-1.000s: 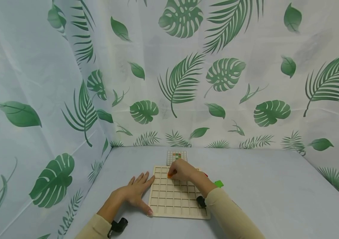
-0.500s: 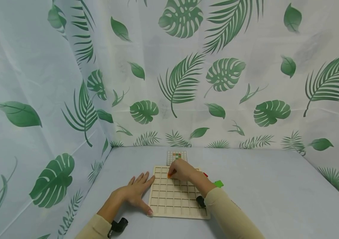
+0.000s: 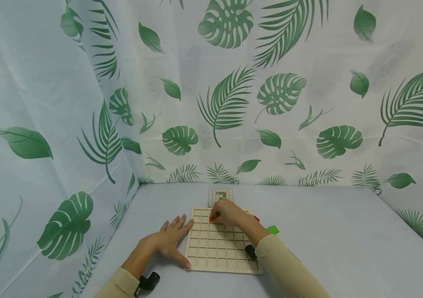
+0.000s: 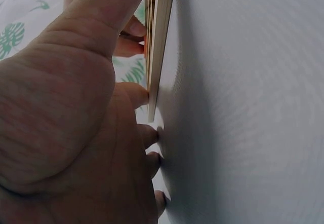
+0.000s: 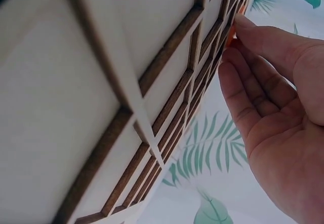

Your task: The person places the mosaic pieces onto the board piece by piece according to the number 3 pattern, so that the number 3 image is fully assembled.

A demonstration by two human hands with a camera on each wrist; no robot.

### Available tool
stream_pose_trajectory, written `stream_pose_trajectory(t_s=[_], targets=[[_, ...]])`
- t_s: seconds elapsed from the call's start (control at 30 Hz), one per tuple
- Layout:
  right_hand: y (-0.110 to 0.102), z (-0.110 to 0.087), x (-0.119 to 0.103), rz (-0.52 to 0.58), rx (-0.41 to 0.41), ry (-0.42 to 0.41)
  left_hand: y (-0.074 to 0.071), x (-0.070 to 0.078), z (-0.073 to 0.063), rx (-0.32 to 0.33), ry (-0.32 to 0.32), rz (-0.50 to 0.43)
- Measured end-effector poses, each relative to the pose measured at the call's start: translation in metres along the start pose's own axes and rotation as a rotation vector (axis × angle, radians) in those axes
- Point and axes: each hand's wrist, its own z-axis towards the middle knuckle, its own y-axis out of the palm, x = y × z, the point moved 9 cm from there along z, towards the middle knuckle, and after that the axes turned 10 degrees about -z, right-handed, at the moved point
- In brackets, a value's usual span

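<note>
1. Two bare hands here; nearest is the left hand point(image 3: 168, 241), fingers spread, thumb and forefinger against the wooden grid board point(image 3: 211, 252)
2. Progress looks early to me: the board's near cells that I can see hold no pieces, but the right arm point(image 3: 289, 265) blocks some
3. Green piece point(image 3: 272, 229) lies off to the board's right, red piece point(image 3: 257, 218) a bit farther, partly behind the arm, so I'd guess both are unplaced
4. Right hand point(image 3: 230, 213) pinches an orange tile point(image 3: 211, 220) toward the board's far edge; can't tell if it's seated
5. Small grid card point(image 3: 212, 201) just past the board shows way more coloured squares
6. Left wrist cam shows the other fingertips down on the tabletop point(image 4: 253, 107), right wrist cam the pinch up close; only the head cam catches the loose pieces and card
</note>
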Motion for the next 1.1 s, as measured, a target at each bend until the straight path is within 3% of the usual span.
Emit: stream_pose_trajectory(t_s=[0.2,0.5,0.83,1.1], targets=[[-0.005,-0.006,0.005,0.017,0.009,0.008,0.0,0.001,0.0,-0.002,-0.004,-0.01],[-0.041,-0.023,0.022,0.074,0.112,0.016,0.0,-0.002,0.001,0.005,-0.01,0.002],[-0.054,-0.054,0.052,0.12,0.147,0.138,0.002,-0.004,0.002,0.007,-0.002,-0.003],[-0.064,-0.076,0.072,0.076,0.169,0.219,0.001,-0.005,0.003,0.007,0.001,-0.01]])
